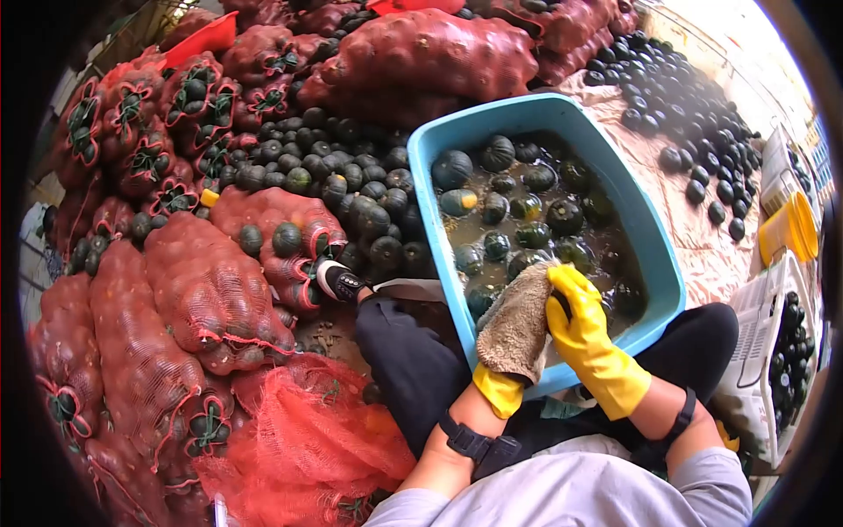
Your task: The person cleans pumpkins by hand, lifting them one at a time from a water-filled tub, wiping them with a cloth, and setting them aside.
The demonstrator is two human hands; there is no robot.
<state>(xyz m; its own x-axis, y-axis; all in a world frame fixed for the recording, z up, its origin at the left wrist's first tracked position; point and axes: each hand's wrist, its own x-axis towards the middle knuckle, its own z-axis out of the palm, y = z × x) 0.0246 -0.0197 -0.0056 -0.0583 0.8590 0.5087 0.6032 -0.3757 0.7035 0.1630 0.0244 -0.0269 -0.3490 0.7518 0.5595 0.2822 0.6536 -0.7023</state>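
A blue tub (666,299) of murky water stands before me with several dark green squashes (565,216) floating in it. Over its near end, my left hand (514,329) wears a yellow glove and is covered by a brown cloth (518,321); its fingers are hidden beneath the cloth. Right beside it, my right hand (580,329), in a yellow glove, has its fingers curled against the cloth's edge. Something dark shows between its thumb and fingers, too little to identify.
Red mesh sacks (202,281) full of squashes fill the left and back. Loose squashes (369,211) lie left of the tub, more on a sheet (615,132) at the right. A white crate (746,351) and yellow bucket (788,230) stand at far right.
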